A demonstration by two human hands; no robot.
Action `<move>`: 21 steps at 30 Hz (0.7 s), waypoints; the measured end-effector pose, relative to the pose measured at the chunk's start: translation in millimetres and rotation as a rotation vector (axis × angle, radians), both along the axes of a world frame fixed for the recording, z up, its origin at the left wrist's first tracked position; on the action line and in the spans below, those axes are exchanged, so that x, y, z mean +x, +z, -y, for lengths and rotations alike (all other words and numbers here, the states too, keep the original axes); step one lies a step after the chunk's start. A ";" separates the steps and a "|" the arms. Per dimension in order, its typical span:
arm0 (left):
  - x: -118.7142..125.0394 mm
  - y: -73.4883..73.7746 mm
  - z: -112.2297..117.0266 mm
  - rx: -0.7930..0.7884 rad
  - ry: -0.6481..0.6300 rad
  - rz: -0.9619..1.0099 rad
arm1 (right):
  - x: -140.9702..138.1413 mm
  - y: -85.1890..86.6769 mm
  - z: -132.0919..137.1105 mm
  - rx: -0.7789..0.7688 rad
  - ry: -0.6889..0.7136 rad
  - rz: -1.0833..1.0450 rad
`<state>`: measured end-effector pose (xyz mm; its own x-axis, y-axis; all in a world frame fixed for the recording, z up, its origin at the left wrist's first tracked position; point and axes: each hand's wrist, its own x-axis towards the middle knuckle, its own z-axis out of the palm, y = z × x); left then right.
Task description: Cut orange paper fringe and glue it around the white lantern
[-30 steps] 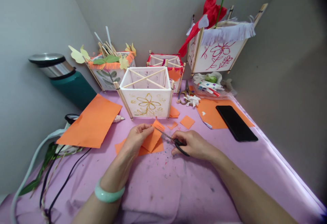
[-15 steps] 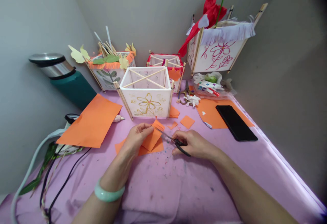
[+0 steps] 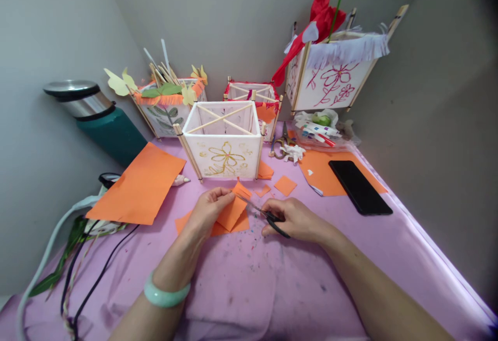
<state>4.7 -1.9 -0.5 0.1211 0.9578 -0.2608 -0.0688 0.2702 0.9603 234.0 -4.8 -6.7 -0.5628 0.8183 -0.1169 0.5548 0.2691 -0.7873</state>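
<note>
My left hand [image 3: 208, 209] pinches a folded piece of orange paper [image 3: 232, 211] and holds it just above the purple cloth. My right hand [image 3: 295, 220] grips black-handled scissors [image 3: 264, 213], whose blades reach into the paper's right edge. More orange paper lies flat under the held piece. A white paper lantern with a yellow flower drawing [image 3: 222, 144] stands right behind my hands. A pale green bangle [image 3: 165, 295] circles my left wrist.
A large orange sheet [image 3: 140, 185] lies left, small orange scraps [image 3: 285, 185] and a black phone [image 3: 360, 187] on orange paper right. Three more lanterns stand at the back [image 3: 334, 73]. A teal flask [image 3: 103, 123], cables [image 3: 89, 273], a second pair of scissors [image 3: 282, 144] and a bag of markers [image 3: 319, 128] border the cloth.
</note>
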 end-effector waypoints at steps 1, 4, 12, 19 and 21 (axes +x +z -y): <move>-0.1 0.2 0.1 0.002 0.007 -0.005 | 0.1 -0.2 -0.2 0.001 0.001 -0.002; 0.2 1.1 0.3 0.001 0.016 -0.006 | -0.4 0.2 -0.1 -0.005 -0.006 -0.001; 1.4 0.8 0.7 -0.002 0.003 0.019 | -1.3 1.4 0.5 0.006 -0.010 0.001; 3.2 2.7 1.2 -0.036 0.021 0.044 | -1.8 -1.0 0.9 0.017 -0.016 -0.013; 3.1 3.0 1.0 -0.039 0.017 0.038 | -1.8 -1.5 1.0 0.018 -0.017 -0.013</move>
<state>7.8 -2.9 2.5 0.1153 0.9490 -0.2934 -0.1103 0.3058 0.9457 232.2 -5.7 -8.2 -0.5506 0.8294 -0.0949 0.5492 0.2743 -0.7894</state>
